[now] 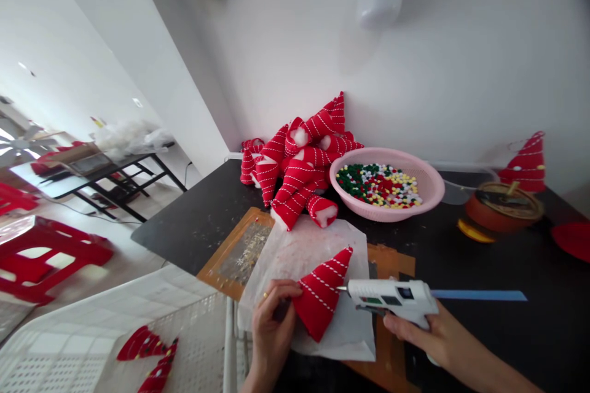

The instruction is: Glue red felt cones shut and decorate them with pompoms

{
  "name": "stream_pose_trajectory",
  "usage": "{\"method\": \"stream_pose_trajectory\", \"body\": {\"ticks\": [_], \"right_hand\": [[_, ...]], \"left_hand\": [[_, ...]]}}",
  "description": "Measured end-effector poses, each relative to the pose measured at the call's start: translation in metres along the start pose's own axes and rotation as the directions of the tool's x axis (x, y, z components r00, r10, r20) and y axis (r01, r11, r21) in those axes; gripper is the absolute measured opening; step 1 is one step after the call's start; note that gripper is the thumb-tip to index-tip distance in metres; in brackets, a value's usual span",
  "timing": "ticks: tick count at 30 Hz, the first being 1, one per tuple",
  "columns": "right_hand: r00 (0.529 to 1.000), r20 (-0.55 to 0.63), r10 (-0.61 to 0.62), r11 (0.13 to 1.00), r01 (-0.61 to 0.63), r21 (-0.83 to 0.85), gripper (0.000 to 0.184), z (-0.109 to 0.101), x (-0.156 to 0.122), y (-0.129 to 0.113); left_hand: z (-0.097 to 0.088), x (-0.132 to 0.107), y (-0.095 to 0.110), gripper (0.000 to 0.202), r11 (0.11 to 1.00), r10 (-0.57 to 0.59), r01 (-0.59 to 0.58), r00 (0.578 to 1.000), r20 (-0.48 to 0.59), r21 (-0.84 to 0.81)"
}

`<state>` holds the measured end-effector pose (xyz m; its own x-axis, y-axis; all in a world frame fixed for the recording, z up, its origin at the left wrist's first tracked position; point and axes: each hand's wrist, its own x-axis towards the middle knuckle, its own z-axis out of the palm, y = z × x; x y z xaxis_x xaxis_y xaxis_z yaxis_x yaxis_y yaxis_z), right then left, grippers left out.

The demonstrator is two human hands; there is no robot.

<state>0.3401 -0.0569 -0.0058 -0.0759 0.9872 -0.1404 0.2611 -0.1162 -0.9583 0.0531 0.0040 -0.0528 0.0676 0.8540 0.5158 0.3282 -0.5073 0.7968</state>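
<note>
A red cone hat with white stitched stripes (322,291) lies over a white paper sheet (341,233). My left hand (275,316), a ring on one finger, pinches the cone at its left edge. In my right hand (426,334) is a white glue gun (391,296), gripped by its handle, with a blue glue stick (479,295) sticking out of its back. The nozzle points left at the cone's right side; whether it touches the cloth I cannot tell.
Behind the sheet, stuffed red cones (299,181) are piled beside a pink basket (387,214) of coloured pompoms (380,187). A brown pot (502,206) and a decorated cone (525,166) stand right. A white crate (184,295) holding decorated cones (142,344) is lower left.
</note>
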Motion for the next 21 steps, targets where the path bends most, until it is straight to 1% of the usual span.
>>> {"method": "stream_pose_trajectory", "body": {"ticks": [5,9,13,15,18,21], "right_hand": [[1.0,-0.031,-0.004,1.0,0.004,0.019,0.04,0.0,0.0,-0.002],[1.0,-0.003,-0.025,1.0,0.025,0.001,0.038,0.0,-0.001,-0.003],[0.996,-0.054,0.07,0.998,-0.07,0.003,0.041,-0.003,-0.003,0.0],[0.993,-0.04,0.108,0.994,-0.107,0.027,0.045,-0.007,-0.003,0.003],[0.995,0.025,0.096,0.986,-0.098,0.136,0.049,-0.014,0.0,0.004],[1.0,0.017,0.019,0.943,-0.024,0.333,0.046,-0.02,0.004,-0.001]], "left_hand": [[0.0,0.0,-0.001,0.012,1.0,-0.009,0.009,1.0,-0.002,-0.007],[0.0,0.0,0.0,0.013,1.0,-0.004,0.004,1.0,-0.006,-0.009],[0.001,0.0,-0.002,0.012,1.0,-0.003,0.003,1.0,-0.01,-0.014],[0.001,-0.001,-0.003,0.012,1.0,-0.004,0.004,1.0,-0.007,-0.015],[0.001,0.0,-0.004,0.012,1.0,0.008,-0.008,1.0,-0.004,-0.014],[0.001,0.0,-0.004,0.012,1.0,0.023,-0.023,1.0,-0.004,-0.009]]}}
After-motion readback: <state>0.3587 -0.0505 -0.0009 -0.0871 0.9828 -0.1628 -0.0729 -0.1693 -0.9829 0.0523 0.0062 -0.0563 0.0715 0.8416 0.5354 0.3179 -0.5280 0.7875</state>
